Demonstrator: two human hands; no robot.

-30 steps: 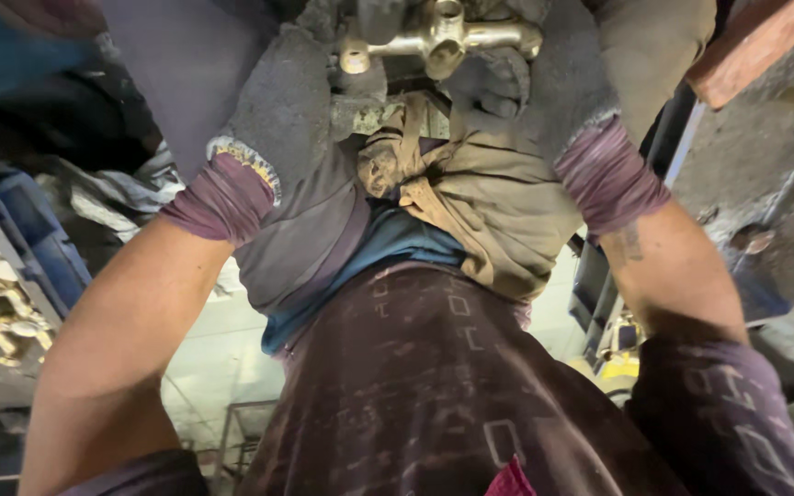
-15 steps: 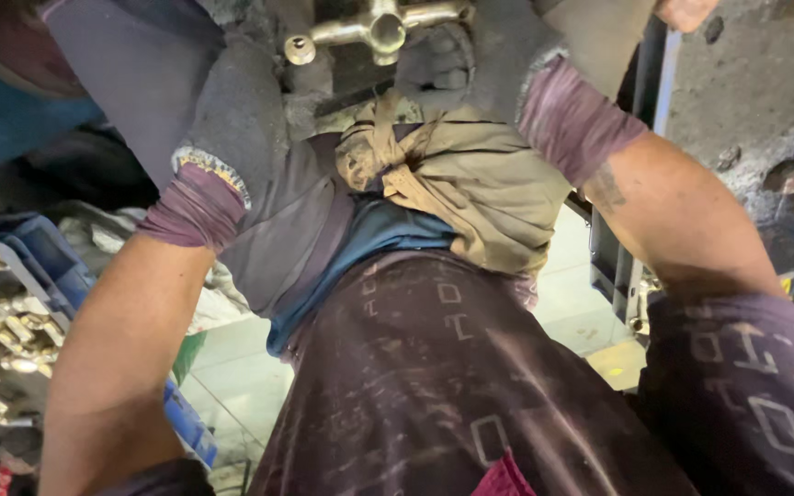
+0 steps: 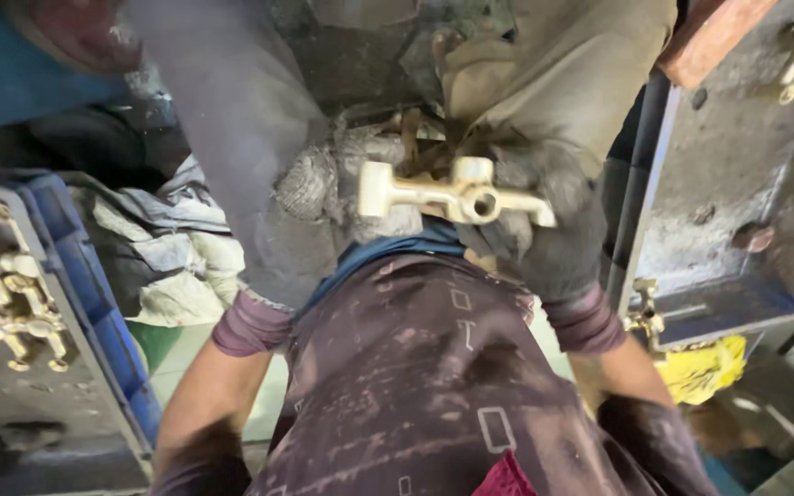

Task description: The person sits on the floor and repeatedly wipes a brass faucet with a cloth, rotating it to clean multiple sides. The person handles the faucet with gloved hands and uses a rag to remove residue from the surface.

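Both gloved hands close on the brass fitting (image 3: 457, 195), which I hold up in front of my chest, just above the blue hem of my shirt. My right hand (image 3: 544, 230) wraps the end nearest it, fingers curled under the round open port; my left hand (image 3: 323, 188) takes the far end, by the squared block at the tip of the long arm. It looks like solid cast metal, so I judge it heavy for its bulk, fully stiff, and not fragile. Its smooth surface could slip in dusty knit gloves, and the edges look sharp, so the thick body beside the port seems the surest hold, not the thin arm. Off beyond my left hand, a grey tray (image 3: 94, 404) holds more brass pieces (image 3: 6, 308). Beyond my right, a yellow rag (image 3: 705, 367) lies under a metal frame (image 3: 640, 248).
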